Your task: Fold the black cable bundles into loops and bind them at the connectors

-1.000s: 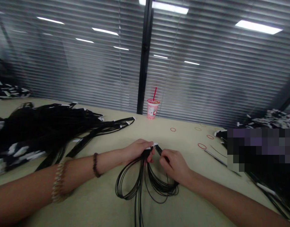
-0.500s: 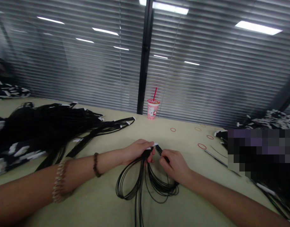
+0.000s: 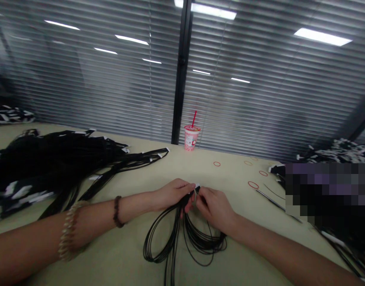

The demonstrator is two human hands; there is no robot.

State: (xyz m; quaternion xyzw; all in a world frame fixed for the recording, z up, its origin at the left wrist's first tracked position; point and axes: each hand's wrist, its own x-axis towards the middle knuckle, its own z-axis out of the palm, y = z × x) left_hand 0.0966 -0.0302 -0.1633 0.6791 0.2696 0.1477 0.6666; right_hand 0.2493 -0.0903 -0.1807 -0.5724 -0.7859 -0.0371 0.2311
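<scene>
Black wires with white connectors form a looped cable bundle (image 3: 167, 250) in front of me, its ends hanging toward the near edge. My left hand (image 3: 173, 194) is closed on the bundle near its top, thumb laid along a connector. From the right, my right hand (image 3: 216, 206) pinches the wires just below a white connector (image 3: 197, 186). Both hands almost meet at that connector. The fingertips partly hide how the wires run between them.
A large heap of black cables (image 3: 60, 159) lies at the left, another cable pile (image 3: 343, 151) at the right. A pink cup with a straw (image 3: 191, 139) stands at the back by the blinds. Red rubber bands (image 3: 253, 185) and a thin rod (image 3: 277, 204) lie right of my hands.
My right hand has come slightly up and left, closer to my left hand. The connector between them has tilted, and the wire loops hang a little lower.
</scene>
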